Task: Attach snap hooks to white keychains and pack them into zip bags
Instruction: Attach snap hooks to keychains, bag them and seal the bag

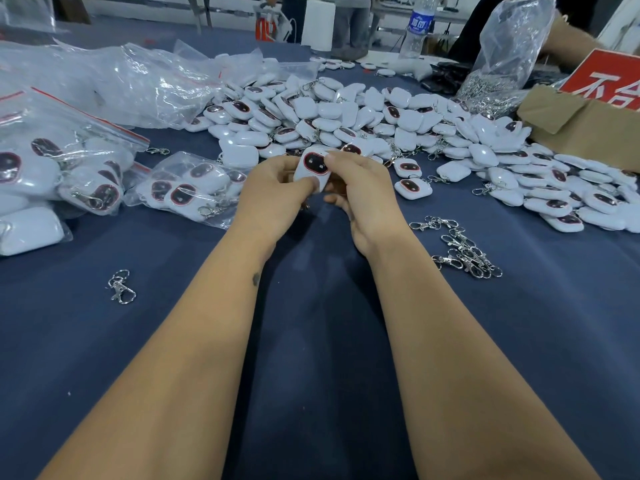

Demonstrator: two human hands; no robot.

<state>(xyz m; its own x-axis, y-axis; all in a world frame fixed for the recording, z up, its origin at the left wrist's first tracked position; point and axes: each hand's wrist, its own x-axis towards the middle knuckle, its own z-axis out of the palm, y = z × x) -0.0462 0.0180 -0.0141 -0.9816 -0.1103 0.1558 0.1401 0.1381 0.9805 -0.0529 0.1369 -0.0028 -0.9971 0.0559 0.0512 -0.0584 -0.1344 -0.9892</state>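
**Inspector:** Blue cloth [311,341] covers the work table. A large heap of white keychains [363,112] runs across its far side, loose snap hooks [464,251] lie to the right of the arms, and a single hook [121,287] lies apart on the left. Filled zip bags [188,188] sit at left, with empty clear bags [114,81] behind them.

**Supervisor:** Which step is in hand?

**Inspector:** Attaching, in my judgement. One keychain [313,169] is held up between both hands, just in front of the heap, its dark face toward the camera. Packing has not begun for this piece.

**Supervisor:** State of the hands?

**Inspector:** Left hand [273,192] is curled round the keychain's lower left side, thumb pressed on its lower edge. Right hand [360,192] pinches the upper right corner with fingertips bent. Both grip the same piece. Something small and metallic shows under the left hand; I cannot tell whether it is a hook already fitted.

**Supervisor:** What does the next move call for?

**Inspector:** If no hook is on, one hand must free itself and take one from the loose pile at right, then clip it to the keychain's loop. The loop is hidden by the fingers, so the piece will likely need turning first. Then it goes into a bag at left.
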